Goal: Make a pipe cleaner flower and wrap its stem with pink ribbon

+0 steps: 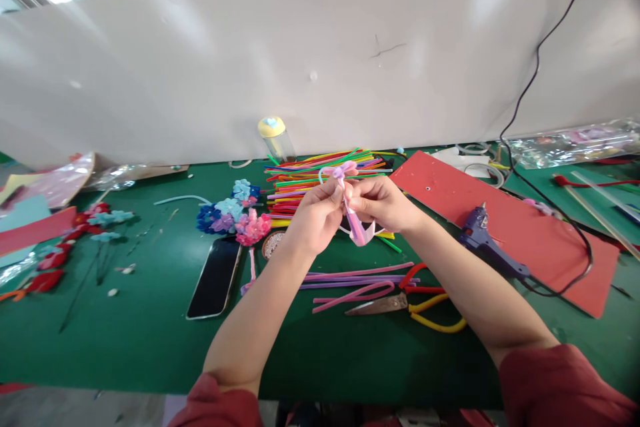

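Note:
Both hands meet over the middle of the table, raised in front of a pile of coloured pipe cleaners. Between my left hand and my right hand, fingertips pinch a pink and lilac pipe-cleaner piece with a fuzzy top. A pale ribbon-like strip loops below the fingers, beside a purple length. Pink and purple pipe cleaners lie under the hands. Scissors with red and yellow handles rest close to my right forearm. Where the fingers press, the held piece is partly hidden.
Left of the hands are a black-screened phone and blue and pink fuzzy flowers. A yellow-lidded jar stands against the wall. At right, a glue gun lies on a red board, its black cord running up the wall.

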`<state>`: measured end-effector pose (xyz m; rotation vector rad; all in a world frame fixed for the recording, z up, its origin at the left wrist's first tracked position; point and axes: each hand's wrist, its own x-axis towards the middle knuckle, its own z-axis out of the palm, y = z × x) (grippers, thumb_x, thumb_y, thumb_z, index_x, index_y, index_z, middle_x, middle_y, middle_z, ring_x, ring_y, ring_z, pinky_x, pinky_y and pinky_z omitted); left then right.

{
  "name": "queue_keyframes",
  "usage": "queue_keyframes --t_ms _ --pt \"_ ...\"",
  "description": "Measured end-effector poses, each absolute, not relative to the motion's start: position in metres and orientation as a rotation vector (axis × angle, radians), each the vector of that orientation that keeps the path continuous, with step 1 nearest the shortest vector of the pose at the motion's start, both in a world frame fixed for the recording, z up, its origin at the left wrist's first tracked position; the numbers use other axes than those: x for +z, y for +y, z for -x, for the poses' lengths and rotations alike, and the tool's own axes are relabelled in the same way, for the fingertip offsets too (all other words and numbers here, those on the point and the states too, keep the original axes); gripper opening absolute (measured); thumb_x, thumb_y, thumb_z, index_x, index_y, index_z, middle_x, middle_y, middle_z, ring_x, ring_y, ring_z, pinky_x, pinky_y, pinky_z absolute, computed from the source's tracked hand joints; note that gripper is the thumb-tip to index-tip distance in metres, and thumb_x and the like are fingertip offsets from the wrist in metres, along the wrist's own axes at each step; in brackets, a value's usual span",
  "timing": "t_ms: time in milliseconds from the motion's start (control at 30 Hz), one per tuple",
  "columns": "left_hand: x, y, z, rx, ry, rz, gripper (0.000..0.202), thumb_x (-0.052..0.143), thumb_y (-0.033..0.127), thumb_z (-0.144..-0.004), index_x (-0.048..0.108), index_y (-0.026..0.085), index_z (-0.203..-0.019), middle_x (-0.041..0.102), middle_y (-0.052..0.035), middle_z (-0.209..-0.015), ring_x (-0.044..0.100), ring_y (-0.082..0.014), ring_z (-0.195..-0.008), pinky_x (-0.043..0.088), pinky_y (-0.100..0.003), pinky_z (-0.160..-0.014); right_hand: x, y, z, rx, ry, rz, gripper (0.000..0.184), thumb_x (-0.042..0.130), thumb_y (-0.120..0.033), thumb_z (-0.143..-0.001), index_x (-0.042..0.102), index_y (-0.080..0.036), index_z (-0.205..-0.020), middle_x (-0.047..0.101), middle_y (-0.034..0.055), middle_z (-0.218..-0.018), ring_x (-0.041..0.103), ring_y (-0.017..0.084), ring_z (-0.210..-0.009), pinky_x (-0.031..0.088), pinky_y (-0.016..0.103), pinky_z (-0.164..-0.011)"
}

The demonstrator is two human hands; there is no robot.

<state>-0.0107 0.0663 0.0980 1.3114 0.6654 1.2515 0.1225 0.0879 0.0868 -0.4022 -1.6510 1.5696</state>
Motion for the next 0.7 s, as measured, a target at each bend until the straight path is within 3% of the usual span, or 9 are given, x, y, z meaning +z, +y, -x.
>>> queue_keyframes --t_ms 100,233,333,467,567,700 --pt "0.092 0.072 0.011 1.322 0.742 -1.211 0.025 0.063 0.042 -0.069 0.060 0.019 -0.062 0.063 -0.0038 -0.082 0.058 -0.0161 -0.076 0.046 -0.030 -0.064 0.095 0.086 -0.122 1.156 -1.774 0.634 0.030 0.058 -0.038 -0.076 0.052 -0.015 -0.058 0.035 -0.0071 -0.048 0.027 0.004 -0.043 0.022 0.020 -0.041" --pt "0.085 0.076 0.015 1.443 0.979 -1.285 0.025 0.069 0.040 -0.065 0.065 0.018 -0.076 0.065 -0.0046 -0.086 0.059 -0.0178 -0.087 0.045 -0.032 -0.078 0.096 0.087 -0.122 0.559 -1.947 0.840 0.026 0.052 -0.021 -0.079 0.050 -0.014 -0.054 0.038 -0.0057 -0.048 0.029 0.005 -0.044 0.024 0.020 -0.044" --pt "0.082 0.077 0.020 1.490 1.149 -1.530 0.023 0.070 0.038 -0.066 0.064 0.017 -0.074 0.065 -0.0074 -0.096 0.057 -0.0222 -0.098 0.045 -0.035 -0.082 0.090 0.089 -0.122 0.188 -2.058 0.794 0.027 0.045 -0.016 -0.082 0.051 -0.014 -0.056 0.045 -0.0020 -0.052 0.035 0.006 -0.047 0.028 0.021 -0.046" --pt "0.082 0.079 0.027 1.539 1.194 -1.723 0.018 0.068 0.035 -0.068 0.062 0.018 -0.068 0.064 -0.0066 -0.096 0.059 -0.0221 -0.095 0.045 -0.037 -0.086 0.084 0.088 -0.121 -0.311 -2.134 0.766 0.031 0.039 -0.018 -0.087 0.056 -0.012 -0.062 0.054 0.0026 -0.058 0.039 0.008 -0.047 0.026 0.022 -0.043" --pt "0.086 0.078 0.029 1.560 1.176 -1.790 0.019 0.070 0.032 -0.067 0.061 0.017 -0.061 0.064 -0.0064 -0.096 0.058 -0.0225 -0.097 0.042 -0.039 -0.091 0.084 0.086 -0.121 -0.413 -2.121 0.673 0.031 0.039 -0.017 -0.088 0.055 -0.013 -0.062 0.052 0.0018 -0.057 0.039 0.009 -0.047 0.026 0.021 -0.042" --pt "0.092 0.074 0.026 1.591 1.000 -1.657 0.016 0.071 0.030 -0.066 0.063 0.017 -0.061 0.060 -0.0052 -0.098 0.055 -0.0220 -0.102 0.042 -0.038 -0.092 0.089 0.084 -0.120 -0.092 -2.050 0.577 0.029 0.039 -0.020 -0.090 0.052 -0.014 -0.064 0.049 0.0004 -0.058 0.041 0.008 -0.049 0.033 0.019 -0.045"
